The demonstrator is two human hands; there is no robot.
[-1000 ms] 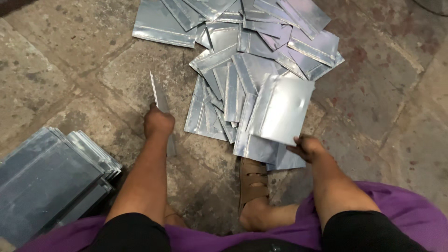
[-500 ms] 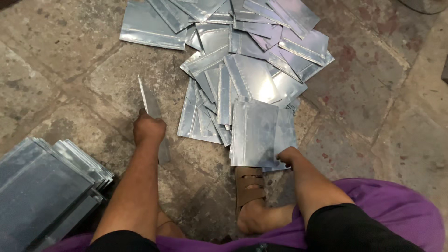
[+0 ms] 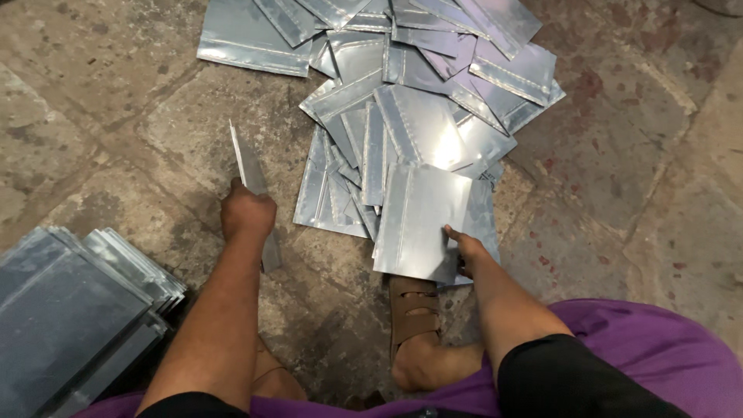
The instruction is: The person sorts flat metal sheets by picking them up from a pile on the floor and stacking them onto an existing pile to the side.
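My left hand [image 3: 248, 213] grips a stack of thin metal sheets [image 3: 249, 166] held on edge, upright above the stone floor. My right hand [image 3: 463, 248] pinches the near right corner of a flat silver metal sheet [image 3: 422, 224], which lies low over the near end of a loose pile of similar sheets [image 3: 418, 101] spread across the floor ahead. My sandalled foot [image 3: 414, 329] rests just below that sheet.
A neat stack of grey metal sheets [image 3: 70, 310] sits at the lower left beside my left arm. The floor [image 3: 635, 170] is rough stone slabs with joints. Purple cloth [image 3: 642, 348] covers my lap at the bottom right.
My right hand has lowered the sheet it holds from a raised, tilted position to nearly flat over the pile's near end. The left hand stays upright with its sheets.
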